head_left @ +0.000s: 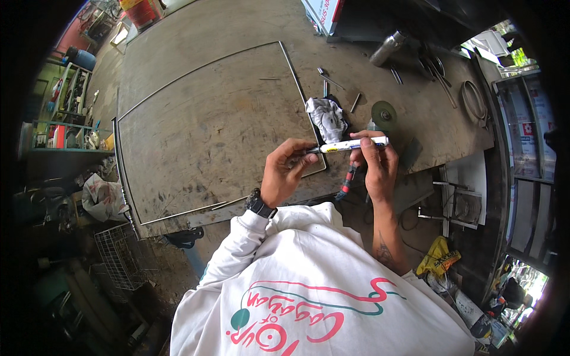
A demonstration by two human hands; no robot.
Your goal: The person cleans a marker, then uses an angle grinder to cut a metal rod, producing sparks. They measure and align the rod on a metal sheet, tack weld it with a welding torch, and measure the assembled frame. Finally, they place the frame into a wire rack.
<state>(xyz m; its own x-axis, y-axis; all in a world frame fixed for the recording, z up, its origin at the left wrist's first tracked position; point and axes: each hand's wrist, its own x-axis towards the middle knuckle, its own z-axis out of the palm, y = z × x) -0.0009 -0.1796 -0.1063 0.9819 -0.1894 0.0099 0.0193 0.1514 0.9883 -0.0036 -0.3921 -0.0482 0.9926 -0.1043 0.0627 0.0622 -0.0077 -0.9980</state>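
Fingers (369, 153) of the bare right hand (380, 171) grip one end of a slim white marker pen (349, 145), while the left hand (281, 172), wearing a black watch (258, 204) at the wrist, pinches the dark other end. The pen sits nearly level by the scuffed brown table's edge (208, 136), near a crumpled white cloth (328, 118) and a round green grinding disc (384, 114).

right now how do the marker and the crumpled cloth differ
The marker is slim and straight; the cloth is bunched and creased. The marker is held between the left hand and right hand, while the cloth lies on the table. Both are mostly white.
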